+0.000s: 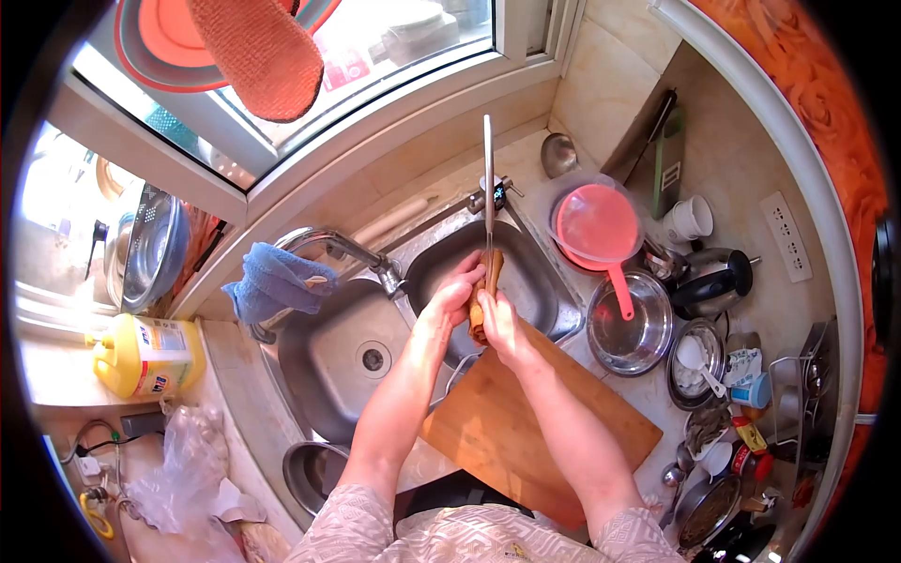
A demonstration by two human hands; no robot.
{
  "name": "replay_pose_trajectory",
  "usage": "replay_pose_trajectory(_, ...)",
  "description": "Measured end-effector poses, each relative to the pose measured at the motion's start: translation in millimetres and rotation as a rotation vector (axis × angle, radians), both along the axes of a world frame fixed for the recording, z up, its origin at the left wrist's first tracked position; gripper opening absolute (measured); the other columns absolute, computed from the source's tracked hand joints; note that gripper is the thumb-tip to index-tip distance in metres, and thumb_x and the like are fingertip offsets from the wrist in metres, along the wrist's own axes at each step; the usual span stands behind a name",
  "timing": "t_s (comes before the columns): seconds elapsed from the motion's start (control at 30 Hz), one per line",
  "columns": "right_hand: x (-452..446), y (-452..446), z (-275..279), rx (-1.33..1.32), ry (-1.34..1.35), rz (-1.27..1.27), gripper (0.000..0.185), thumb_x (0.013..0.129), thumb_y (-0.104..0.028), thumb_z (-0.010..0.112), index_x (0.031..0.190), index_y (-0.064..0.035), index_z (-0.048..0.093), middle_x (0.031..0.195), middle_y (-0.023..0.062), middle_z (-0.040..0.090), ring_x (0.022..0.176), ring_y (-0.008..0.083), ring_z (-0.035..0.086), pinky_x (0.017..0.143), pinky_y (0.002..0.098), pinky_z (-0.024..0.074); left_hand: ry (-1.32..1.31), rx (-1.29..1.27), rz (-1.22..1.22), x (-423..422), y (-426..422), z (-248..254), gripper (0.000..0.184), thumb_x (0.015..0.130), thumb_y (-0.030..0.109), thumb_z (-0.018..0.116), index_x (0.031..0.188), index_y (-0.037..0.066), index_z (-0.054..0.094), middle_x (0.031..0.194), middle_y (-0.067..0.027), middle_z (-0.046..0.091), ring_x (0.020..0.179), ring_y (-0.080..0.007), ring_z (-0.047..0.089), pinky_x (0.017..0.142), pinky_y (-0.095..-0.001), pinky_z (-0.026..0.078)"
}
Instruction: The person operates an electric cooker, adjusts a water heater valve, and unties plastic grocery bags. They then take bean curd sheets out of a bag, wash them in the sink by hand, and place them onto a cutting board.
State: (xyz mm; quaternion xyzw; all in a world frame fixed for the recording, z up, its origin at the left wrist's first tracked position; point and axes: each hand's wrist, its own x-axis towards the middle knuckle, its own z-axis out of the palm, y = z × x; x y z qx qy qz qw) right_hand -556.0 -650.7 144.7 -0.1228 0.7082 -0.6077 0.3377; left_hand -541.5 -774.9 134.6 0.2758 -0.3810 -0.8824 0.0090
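Note:
Over the right basin of the steel sink (542,281), both hands are closed around a long orange-brown item (478,324), perhaps a folded or rolled cloth. My left hand (457,289) wraps its left side, and my right hand (500,324) grips it from the right, slightly lower. The thin upright faucet (488,169) ends just above the item. Beneath my right forearm lies a wooden cutting board (526,413), its upper corner reaching the sink's front edge. Whether water is running, I cannot tell.
A blue cloth (277,281) hangs on the left faucet. The left basin (328,375) has a drain. At the right stand a red strainer (596,222), a glass bowl (629,324) and a kettle (718,281). A yellow jug (150,357) and plastic bags (192,464) are at the left.

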Motion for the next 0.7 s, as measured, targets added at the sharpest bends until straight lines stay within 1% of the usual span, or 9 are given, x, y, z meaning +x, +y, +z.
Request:
replay_pose_trajectory(0.07,-4,3,37,-0.109,-0.435,-0.048,0.032,0.097,-0.033,0.044,0.111,-0.0066,0.053,0.086,0.0069,0.061,0.063,0.0165,0.058,0.049,0.0297,0.0465,-0.094,0.022,0.142,-3,-7,-37,0.042,0.091,0.014,0.061,0.129,0.003,0.048,0.11,-0.0138,0.062,0.099,-0.0265,0.062,0.085,-0.0386,0.053)
replay_pose_trajectory(0.1,-8,4,38,-0.106,-0.435,-0.046,0.032,0.097,-0.033,0.044,0.111,-0.0066,0.053,0.086,0.0069,0.061,0.063,0.0165,0.058,0.049,0.0297,0.0465,-0.094,0.024,0.145,0,-12,-33,0.042,0.091,0.014,0.061,0.129,0.003,0.048,0.11,-0.0138,0.062,0.099,-0.0265,0.062,0.085,-0.0386,0.053)
replay_pose_trajectory(0.17,-15,9,38,-0.33,-0.759,0.026,0.033,0.096,-0.034,0.044,0.113,-0.0079,0.054,0.088,0.0065,0.062,0.062,0.0172,0.057,0.049,0.0304,0.046,-0.038,0.605,-0.179,5,-19,-19,0.035,0.089,0.02,0.064,0.117,0.001,0.054,0.108,-0.017,0.062,0.101,-0.0292,0.062,0.091,-0.0388,0.052)
replay_pose_trajectory(0.3,-12,4,73,-0.3,-1.038,-0.082,0.037,0.096,-0.039,0.044,0.114,-0.0099,0.056,0.096,0.0075,0.065,0.075,0.0212,0.065,0.062,0.0365,0.0561,-0.087,0.531,-0.039,-9,-9,-3,0.032,0.087,0.025,0.067,0.11,0.005,0.058,0.096,-0.0149,0.065,0.089,-0.0267,0.065,0.08,-0.0382,0.056)
replay_pose_trajectory(0.37,-18,6,69,-0.323,-1.076,0.04,0.039,0.095,-0.042,0.045,0.114,-0.0102,0.056,0.098,0.0078,0.066,0.08,0.0225,0.067,0.067,0.0404,0.0579,-0.003,0.38,-0.125,-14,-11,-2,0.032,0.087,0.022,0.067,0.112,0.005,0.058,0.098,-0.0146,0.066,0.089,-0.0258,0.066,0.079,-0.0382,0.055)
replay_pose_trajectory(0.43,-21,-2,65,-0.163,-1.09,0.034,0.036,0.095,-0.04,0.046,0.114,-0.0109,0.056,0.096,0.0073,0.066,0.077,0.021,0.067,0.063,0.0381,0.0571,-0.125,-0.671,-0.149,-19,-3,28,0.039,0.085,0.013,0.067,0.121,0.004,0.054,0.105,-0.0152,0.065,0.087,-0.0263,0.066,0.08,-0.0398,0.055)
replay_pose_trajectory(0.5,-19,-3,37,-0.173,-1.037,0.019,0.033,0.095,-0.036,0.049,0.112,-0.0079,0.056,0.093,0.0092,0.066,0.077,0.0203,0.066,0.06,0.0339,0.0559,-0.073,-0.699,-0.15,-20,-11,11,0.033,0.09,0.016,0.058,0.12,0.002,0.055,0.106,-0.0173,0.065,0.092,-0.0273,0.065,0.081,-0.0395,0.055)
replay_pose_trajectory(0.57,-23,0,32,-0.199,-0.983,0.153,0.027,0.096,-0.031,0.046,0.107,-0.0091,0.058,0.088,0.0085,0.066,0.076,0.0195,0.065,0.066,0.0325,0.054,0.05,0.395,-0.104,-13,-27,13,0.034,0.092,0.017,0.052,0.123,0.002,0.052,0.11,-0.0197,0.063,0.096,-0.03,0.064,0.084,-0.0415,0.054)
replay_pose_trajectory(0.7,-15,12,40,-0.199,-1.053,0.132,0.032,0.095,-0.02,0.044,0.118,-0.0001,0.052,0.103,0.0162,0.063,0.087,0.0272,0.065,0.071,0.0376,0.0564,0.059,0.305,-0.135,-15,-33,14,0.035,0.092,0.013,0.048,0.125,0.001,0.049,0.112,-0.0211,0.061,0.1,-0.0317,0.063,0.088,-0.0417,0.052)
